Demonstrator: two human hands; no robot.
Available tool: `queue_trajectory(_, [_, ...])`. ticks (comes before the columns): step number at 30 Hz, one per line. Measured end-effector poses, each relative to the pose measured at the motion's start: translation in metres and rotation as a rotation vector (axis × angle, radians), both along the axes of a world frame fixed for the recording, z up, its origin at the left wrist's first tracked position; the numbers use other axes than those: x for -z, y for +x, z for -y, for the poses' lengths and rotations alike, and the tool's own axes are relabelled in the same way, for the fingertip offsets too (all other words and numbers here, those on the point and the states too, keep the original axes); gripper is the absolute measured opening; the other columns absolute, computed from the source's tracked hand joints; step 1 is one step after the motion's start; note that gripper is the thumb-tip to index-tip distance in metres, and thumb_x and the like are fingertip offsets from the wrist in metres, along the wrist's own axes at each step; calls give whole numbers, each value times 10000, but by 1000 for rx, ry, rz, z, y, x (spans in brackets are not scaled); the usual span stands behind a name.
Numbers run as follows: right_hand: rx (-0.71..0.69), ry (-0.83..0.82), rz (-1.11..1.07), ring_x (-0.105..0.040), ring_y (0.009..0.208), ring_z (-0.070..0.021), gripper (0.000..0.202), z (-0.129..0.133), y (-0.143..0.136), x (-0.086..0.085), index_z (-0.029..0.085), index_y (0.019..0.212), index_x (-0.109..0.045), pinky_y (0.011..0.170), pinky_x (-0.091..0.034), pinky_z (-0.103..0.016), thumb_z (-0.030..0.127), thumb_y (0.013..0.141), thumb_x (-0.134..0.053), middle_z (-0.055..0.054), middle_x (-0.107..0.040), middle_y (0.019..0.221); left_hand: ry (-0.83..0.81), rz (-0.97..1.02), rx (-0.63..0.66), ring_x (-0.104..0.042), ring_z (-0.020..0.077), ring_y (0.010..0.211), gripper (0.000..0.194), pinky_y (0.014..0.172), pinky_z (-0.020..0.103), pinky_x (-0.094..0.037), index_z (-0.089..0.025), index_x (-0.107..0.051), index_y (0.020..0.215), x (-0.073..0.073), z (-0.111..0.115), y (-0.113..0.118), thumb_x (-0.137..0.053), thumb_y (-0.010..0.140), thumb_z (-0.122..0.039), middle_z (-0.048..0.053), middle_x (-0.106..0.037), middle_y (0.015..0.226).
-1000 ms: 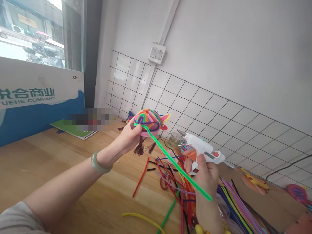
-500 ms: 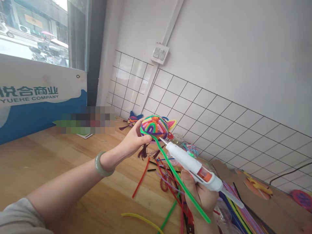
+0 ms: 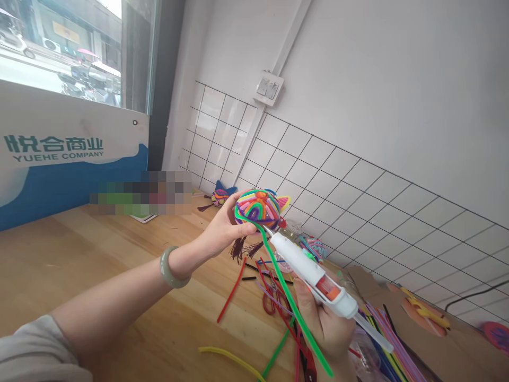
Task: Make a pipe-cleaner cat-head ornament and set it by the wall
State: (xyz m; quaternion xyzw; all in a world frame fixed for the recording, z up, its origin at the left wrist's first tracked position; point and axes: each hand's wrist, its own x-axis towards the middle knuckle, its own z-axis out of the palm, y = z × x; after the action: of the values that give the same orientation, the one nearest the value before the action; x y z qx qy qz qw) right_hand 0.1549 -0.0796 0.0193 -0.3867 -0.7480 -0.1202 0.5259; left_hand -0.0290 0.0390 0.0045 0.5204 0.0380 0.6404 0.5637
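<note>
**Glue Gun [image 3: 296, 260] at the Edge of a Colorful Craft [image 3: 260, 208]**

Above a wooden table [image 3: 159, 323], a person's left hand [image 3: 223, 231] grips the rounded, tasseled piece, from which a green pipe cleaner [image 3: 287, 292] slants down. The right hand [image 3: 330, 326] wraps around the white tool, its tip by the craft's lower side; contact cannot be made out. A red strip [image 3: 231, 291] and a yellow strip [image 3: 234, 356] lie below.

We record a street-front craft shop or workshop, exactly which we cannot tell. We count a clear glass window [image 3: 79, 48] facing parked scooters [image 3: 89, 82], a white-and-blue board [image 3: 71, 183] lettered YUEHE COMPANY, a pale wooden worktable [image 3: 167, 334], bundled multicoloured fuzzy stems [image 3: 387, 331] and a white plastic glue gun [image 3: 298, 257].
</note>
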Motion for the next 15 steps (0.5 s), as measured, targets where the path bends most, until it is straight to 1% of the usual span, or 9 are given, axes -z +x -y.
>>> queue_trajectory(5, [26, -4, 5, -719, 687, -175, 126, -1, 4, 7, 190, 991, -631, 600, -564, -229, 223, 872, -605, -59, -736, 829, -1, -21, -2, -594, 310, 1123, 720, 801, 335, -555, -234, -516, 1236, 0, 0, 0, -844, 610, -370, 127, -588, 1276])
queue_trajectory(11, [74, 36, 48, -722, 696, -197, 145, -1, 4, 5, 174, 1010, -620, 591, -567, -249, 239, 889, -575, -77, -740, 829, 2, -31, -20, -551, 328, 1195, 745, 898, 353, -523, -221, -505, 1255, -1, 0, 0, -843, 610, -381, 132, -570, 1311])
queue_trajectory(15, [82, 36, 44, -718, 676, -202, 141, -1, 5, 6, 168, 987, -624, 568, -568, -254, 257, 885, -585, -80, -732, 804, -10, -32, -11, -551, 328, 1196, 760, 899, 357, -526, -222, -498, 1253, -1, 0, 0, -849, 599, -381, 125, -569, 1315])
